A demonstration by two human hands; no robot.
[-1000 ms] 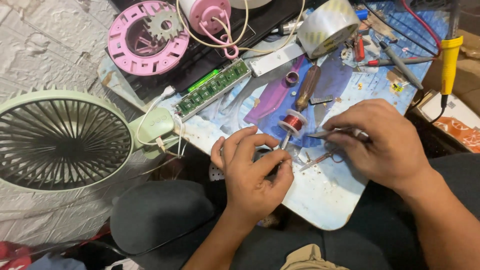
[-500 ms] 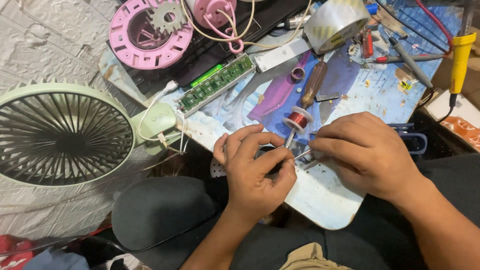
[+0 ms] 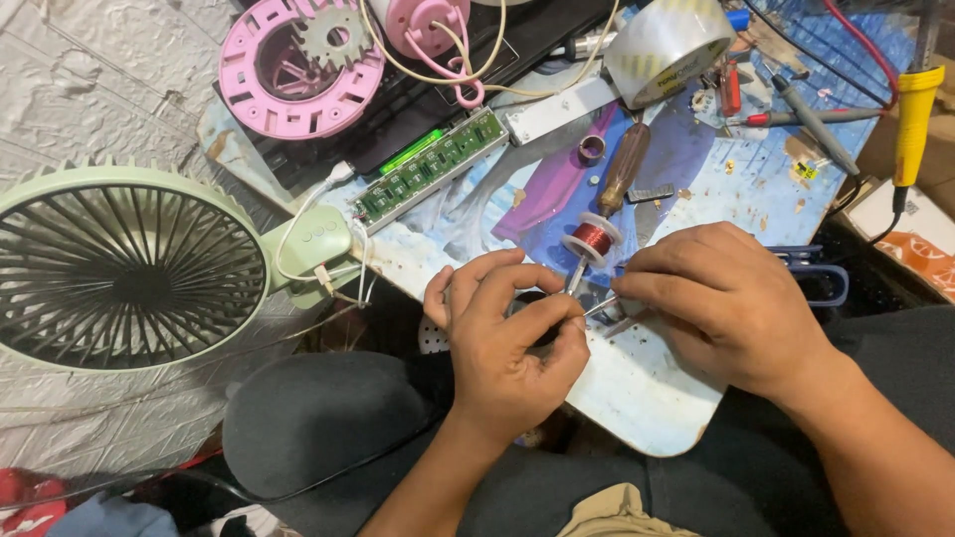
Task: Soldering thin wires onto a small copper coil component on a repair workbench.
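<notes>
My left hand point(image 3: 507, 348) is closed around a small dark part at the near edge of the work board point(image 3: 647, 398); my fingers hide most of the part. My right hand point(image 3: 721, 298) pinches a thin metal tool point(image 3: 600, 307) whose tip meets the left fingertips. Just beyond the hands stands a small spool of copper wire point(image 3: 594, 239). A screwdriver with a brown wooden handle point(image 3: 625, 167) lies behind the spool.
A pale green fan point(image 3: 129, 264) lies at the left, wired toward a green circuit board point(image 3: 433, 164). Behind are a pink round housing point(image 3: 298, 60), a tape roll point(image 3: 667, 45), loose hand tools and a yellow-handled tool point(image 3: 913, 119) at the right.
My right hand has shifted left and closed in on my left hand, bringing the metal tool to the left fingertips. My left hand has stayed in place.
</notes>
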